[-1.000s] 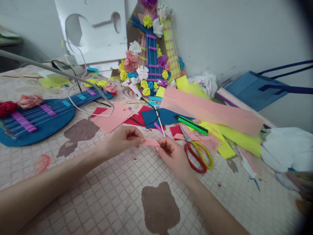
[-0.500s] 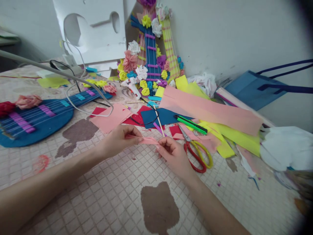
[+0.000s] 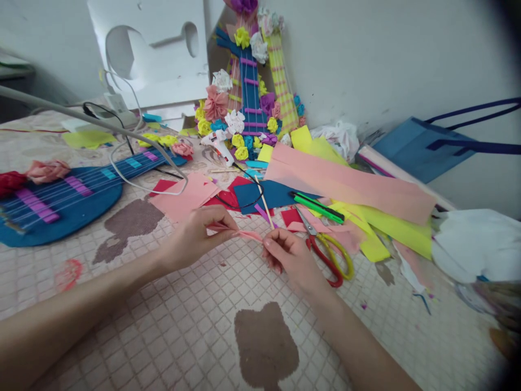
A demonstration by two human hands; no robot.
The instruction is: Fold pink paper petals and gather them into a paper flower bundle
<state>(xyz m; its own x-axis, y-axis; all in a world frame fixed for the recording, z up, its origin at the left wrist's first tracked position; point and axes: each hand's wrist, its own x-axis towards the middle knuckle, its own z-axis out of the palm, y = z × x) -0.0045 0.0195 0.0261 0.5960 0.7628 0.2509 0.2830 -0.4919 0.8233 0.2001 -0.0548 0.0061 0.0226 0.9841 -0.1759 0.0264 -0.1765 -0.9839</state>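
Note:
A narrow pink paper strip (image 3: 249, 234) is stretched between both hands just above the tiled table top (image 3: 195, 326). My left hand (image 3: 195, 239) pinches its left end with fingers closed. My right hand (image 3: 291, 259) pinches the right end, fingers curled round it. The strip looks folded thin along its length. Red-and-yellow-handled scissors (image 3: 329, 255) lie just right of my right hand. A thin wooden stick (image 3: 266, 206) rests behind the strip.
Sheets of pink (image 3: 350, 184), yellow (image 3: 391, 228), blue (image 3: 264, 195) and red paper lie behind the hands. A green marker (image 3: 319, 208), white glue gun (image 3: 220, 145), blue paper guitar (image 3: 61, 198), upright flowered guitars (image 3: 252, 92) and a blue bag (image 3: 423, 149) surround them.
The pink strip has gone from a flat band to a thin folded or twisted line. Both hands have shifted only slightly, staying pinched on its ends.

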